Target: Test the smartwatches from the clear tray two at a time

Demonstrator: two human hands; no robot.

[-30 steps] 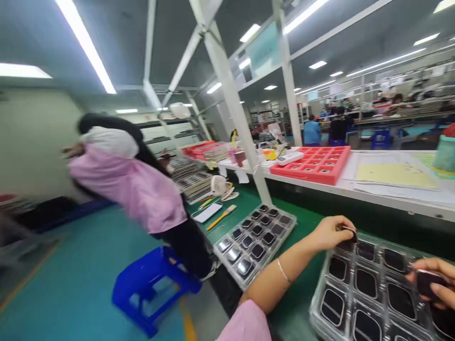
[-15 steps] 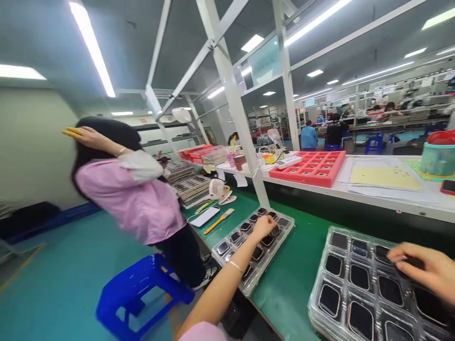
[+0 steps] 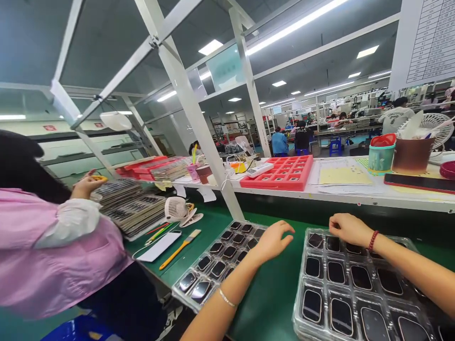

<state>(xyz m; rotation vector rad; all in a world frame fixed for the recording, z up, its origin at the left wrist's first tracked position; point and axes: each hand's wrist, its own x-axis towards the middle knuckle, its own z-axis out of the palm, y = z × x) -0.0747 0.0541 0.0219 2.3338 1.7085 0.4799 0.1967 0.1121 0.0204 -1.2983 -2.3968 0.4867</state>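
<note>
Two clear plastic trays hold dark, rounded-rectangular watch-like pieces with pale metal rims. My left hand (image 3: 273, 241) is over the right edge of the left tray (image 3: 179, 294), reaching into the gap between the trays. Its fingers and thumb are apart, and nothing shows between them. Above the back row of the right tray (image 3: 298, 305) is my right hand (image 3: 350, 228), fingers bent downward and together. Whatever its fingertips may hold is hidden. Near the right hand, a watch-like piece (image 3: 314, 240) sits turned in the back left pocket.
A co-worker in a pink top (image 3: 67, 251) stands at the left. On the green bench (image 3: 263, 298) lie a brush (image 3: 180, 249), a phone (image 3: 159, 246) and a small fan (image 3: 176, 209). A white shelf (image 3: 334, 201) behind carries a red foam tray (image 3: 280, 182) and papers.
My view has turned right. My left hand has left the left tray's pieces and moved right. My right hand has shifted to the right tray's back left. The co-worker's raised hand has come down.
</note>
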